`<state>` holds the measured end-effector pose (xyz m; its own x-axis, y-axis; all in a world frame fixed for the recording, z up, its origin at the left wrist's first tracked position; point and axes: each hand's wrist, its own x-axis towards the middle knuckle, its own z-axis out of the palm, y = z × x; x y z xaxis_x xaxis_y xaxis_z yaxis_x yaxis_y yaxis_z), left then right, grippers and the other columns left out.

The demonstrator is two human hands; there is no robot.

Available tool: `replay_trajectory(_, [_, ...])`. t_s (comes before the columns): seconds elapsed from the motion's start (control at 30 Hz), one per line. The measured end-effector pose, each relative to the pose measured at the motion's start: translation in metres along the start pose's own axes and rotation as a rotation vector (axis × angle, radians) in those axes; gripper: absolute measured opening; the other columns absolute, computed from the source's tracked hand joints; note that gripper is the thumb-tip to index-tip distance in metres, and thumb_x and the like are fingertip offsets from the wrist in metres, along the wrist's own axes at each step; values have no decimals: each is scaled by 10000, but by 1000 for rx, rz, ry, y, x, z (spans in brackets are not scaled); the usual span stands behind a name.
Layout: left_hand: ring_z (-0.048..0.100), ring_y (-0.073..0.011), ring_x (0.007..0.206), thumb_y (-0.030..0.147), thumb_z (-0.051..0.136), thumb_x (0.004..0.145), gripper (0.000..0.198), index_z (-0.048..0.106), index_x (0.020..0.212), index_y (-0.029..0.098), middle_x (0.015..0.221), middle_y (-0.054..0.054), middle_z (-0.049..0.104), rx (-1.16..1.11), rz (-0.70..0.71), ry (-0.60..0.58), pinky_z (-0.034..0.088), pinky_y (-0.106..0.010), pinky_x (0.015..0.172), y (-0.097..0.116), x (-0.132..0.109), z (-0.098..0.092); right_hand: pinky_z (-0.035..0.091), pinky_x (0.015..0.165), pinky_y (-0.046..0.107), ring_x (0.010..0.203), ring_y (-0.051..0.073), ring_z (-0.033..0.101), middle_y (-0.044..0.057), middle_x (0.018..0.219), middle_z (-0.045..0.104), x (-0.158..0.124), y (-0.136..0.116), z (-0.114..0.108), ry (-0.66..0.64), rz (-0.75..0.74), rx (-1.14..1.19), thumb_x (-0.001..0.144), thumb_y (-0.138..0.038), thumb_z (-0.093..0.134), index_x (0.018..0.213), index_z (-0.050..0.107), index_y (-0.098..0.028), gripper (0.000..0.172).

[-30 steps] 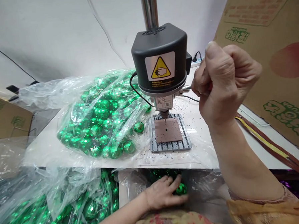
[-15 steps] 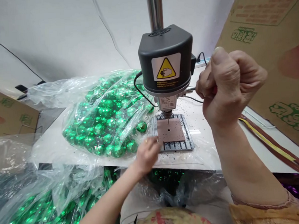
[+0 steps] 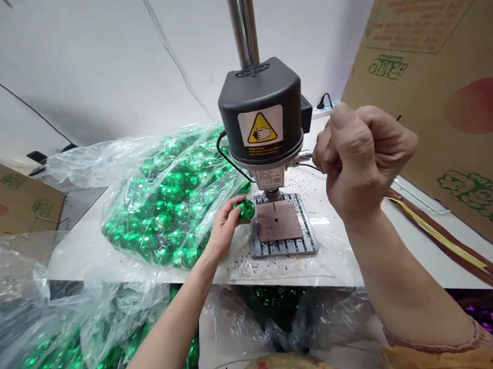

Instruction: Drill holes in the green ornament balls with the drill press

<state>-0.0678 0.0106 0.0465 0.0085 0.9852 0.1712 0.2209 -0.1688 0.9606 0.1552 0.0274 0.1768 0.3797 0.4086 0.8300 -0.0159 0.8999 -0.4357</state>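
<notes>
Between the thumb and fingers of my left hand [image 3: 224, 225] is a shiny green faceted ball [image 3: 245, 210], just left of the drill press base [image 3: 283, 251]. My right hand [image 3: 363, 156] is closed around the feed lever [image 3: 306, 155] on the right of the black drill press head [image 3: 261, 112]; most of the lever is hidden in the fist. Under the thin drill bit [image 3: 273, 206] lies a brown square board [image 3: 288, 229] with a small hole. Beside my left hand, many similar green balls [image 3: 169, 205] lie in a clear plastic bag.
Dark shavings are scattered over the white table [image 3: 337, 257]. A tall cardboard box [image 3: 425, 120] stands at the right, near a brown and yellow strap [image 3: 448, 240]. Below the table edge at the left is another clear bag [image 3: 100, 324] of green balls.
My left hand has moved from the front left of the base up to the green ball and taken hold of it. My right hand stays on the lever. The view has shifted slightly.
</notes>
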Motion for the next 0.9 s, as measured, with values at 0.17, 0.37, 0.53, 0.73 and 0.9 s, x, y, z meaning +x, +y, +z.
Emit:
replay_trajectory(0.17, [703, -205, 961, 390, 748, 841, 476, 602, 1264, 226, 1131, -65, 693, -593, -316, -49, 596, -414, 922, 1, -13, 19, 297, 433, 355, 398, 112, 353, -35, 459, 371, 0, 0, -1, -8, 16, -16, 907, -362, 645, 534, 402, -240, 462])
replay_trajectory(0.37, [699, -157, 878, 291, 835, 742, 488, 610, 1170, 226, 1043, -26, 705, -576, -331, -43, 577, -288, 807, -7, -18, 29, 316, 475, 370, 427, 131, 373, -22, 485, 383, -1, 0, -5, -52, 27, -30, 913, -424, 622, 547, 427, -243, 452])
replay_trajectory(0.53, [680, -136, 888, 243, 858, 682, 468, 613, 1080, 227, 1023, -5, 706, -582, -321, -59, 538, -230, 769, -4, -21, 34, 296, 461, 367, 413, 127, 346, -28, 478, 355, -2, -1, -4, -35, 26, -14, 909, -384, 633, 547, 414, -243, 447])
replay_trajectory(0.73, [686, -150, 908, 335, 835, 747, 438, 643, 1127, 229, 1035, -24, 717, -583, -293, -47, 537, -275, 827, -7, -22, 38, 292, 440, 356, 421, 122, 339, -26, 491, 345, -3, 0, -4, -50, -21, -52, 913, -432, 618, 583, 423, -241, 428])
replay_trajectory(0.9, [689, -174, 972, 382, 864, 733, 520, 649, 1181, 230, 1046, -37, 735, -430, -192, 38, 526, -305, 913, -19, -16, 39, 280, 435, 350, 419, 115, 327, -29, 493, 342, -3, 0, -4, -50, -34, -30, 912, -404, 628, 585, 409, -238, 427])
